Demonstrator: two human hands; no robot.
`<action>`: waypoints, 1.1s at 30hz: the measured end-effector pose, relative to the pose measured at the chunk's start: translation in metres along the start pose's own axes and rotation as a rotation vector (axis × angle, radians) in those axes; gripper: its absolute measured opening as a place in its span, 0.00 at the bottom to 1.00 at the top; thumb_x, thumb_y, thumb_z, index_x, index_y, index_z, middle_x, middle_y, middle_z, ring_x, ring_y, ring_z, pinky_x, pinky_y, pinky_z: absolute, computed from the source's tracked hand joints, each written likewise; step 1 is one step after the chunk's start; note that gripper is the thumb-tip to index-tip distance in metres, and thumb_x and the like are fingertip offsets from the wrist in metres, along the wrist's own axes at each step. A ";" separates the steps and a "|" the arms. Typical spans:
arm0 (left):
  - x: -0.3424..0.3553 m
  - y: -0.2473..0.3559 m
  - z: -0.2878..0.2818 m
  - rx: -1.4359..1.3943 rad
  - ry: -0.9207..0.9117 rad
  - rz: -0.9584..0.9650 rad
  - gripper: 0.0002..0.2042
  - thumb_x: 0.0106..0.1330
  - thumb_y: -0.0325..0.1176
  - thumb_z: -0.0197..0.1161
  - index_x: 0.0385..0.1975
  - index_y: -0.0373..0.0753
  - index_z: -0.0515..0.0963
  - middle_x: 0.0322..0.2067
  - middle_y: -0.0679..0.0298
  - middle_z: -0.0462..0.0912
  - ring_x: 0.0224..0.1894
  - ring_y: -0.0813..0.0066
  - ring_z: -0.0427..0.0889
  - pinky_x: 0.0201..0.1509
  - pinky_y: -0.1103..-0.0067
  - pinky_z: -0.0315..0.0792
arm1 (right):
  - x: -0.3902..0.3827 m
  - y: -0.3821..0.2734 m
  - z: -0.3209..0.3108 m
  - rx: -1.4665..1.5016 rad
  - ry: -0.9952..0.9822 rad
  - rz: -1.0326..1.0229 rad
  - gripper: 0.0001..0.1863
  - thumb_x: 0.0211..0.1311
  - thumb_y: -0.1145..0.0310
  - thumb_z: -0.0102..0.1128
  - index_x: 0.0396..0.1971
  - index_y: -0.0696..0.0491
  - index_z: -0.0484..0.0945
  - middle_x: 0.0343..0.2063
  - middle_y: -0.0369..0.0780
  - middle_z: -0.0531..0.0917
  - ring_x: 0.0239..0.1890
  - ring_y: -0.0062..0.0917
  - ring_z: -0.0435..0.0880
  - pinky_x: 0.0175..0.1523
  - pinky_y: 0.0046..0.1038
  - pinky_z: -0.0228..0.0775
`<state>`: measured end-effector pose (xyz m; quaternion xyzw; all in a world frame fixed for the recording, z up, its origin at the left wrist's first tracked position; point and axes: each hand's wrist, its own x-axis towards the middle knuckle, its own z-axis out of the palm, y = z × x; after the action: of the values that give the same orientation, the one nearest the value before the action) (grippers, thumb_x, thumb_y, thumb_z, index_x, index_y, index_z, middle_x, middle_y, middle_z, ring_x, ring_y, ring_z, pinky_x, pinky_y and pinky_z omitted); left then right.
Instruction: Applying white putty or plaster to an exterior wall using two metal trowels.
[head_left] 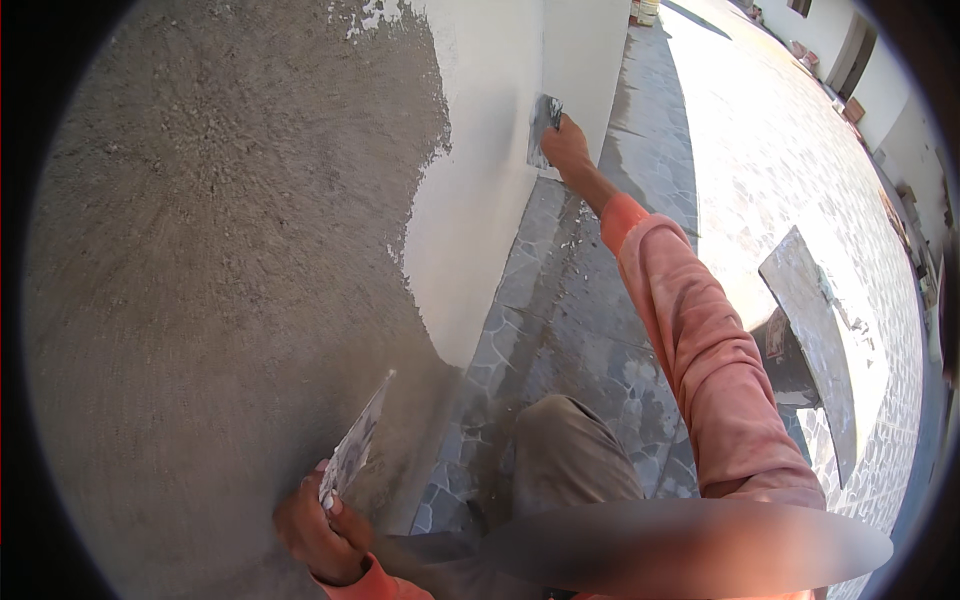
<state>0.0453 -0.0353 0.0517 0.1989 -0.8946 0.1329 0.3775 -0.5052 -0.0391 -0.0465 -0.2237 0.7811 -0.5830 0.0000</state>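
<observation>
My right hand [567, 147] is stretched far forward, closed around a wide metal plastering blade [540, 122]. That blade lies against the white-coated part of the wall [480, 150], low down near the wall's corner. Close to my body, my left hand [325, 528] grips a flat putty knife [358, 440] smeared with white plaster. Its tip points up and forward, in front of the rough grey bare part of the wall [220, 260]. A ragged edge divides the white coat from the grey render. The fingers of both hands are partly hidden.
Stone-patterned floor tiles [520, 340] run along the wall's foot, with white crumbs on them. My bent knee [575, 450] is between my arms. To the right, a large grey sheet [815, 345] rests on a dark box-like thing [785, 360]. Sunlit paving [760, 170] lies beyond.
</observation>
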 end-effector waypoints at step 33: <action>0.000 0.001 0.000 -0.175 -0.062 -0.082 0.15 0.69 0.35 0.50 0.41 0.27 0.75 0.31 0.50 0.81 0.30 0.54 0.80 0.33 0.68 0.72 | 0.017 0.001 0.037 0.101 -0.062 0.105 0.16 0.54 0.70 0.48 0.40 0.63 0.77 0.29 0.44 0.82 0.33 0.27 0.80 0.38 0.31 0.71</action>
<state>0.0444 -0.0341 0.0515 0.2057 -0.9052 0.0322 0.3706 -0.5114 -0.0785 -0.0543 -0.2000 0.7611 -0.6135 0.0660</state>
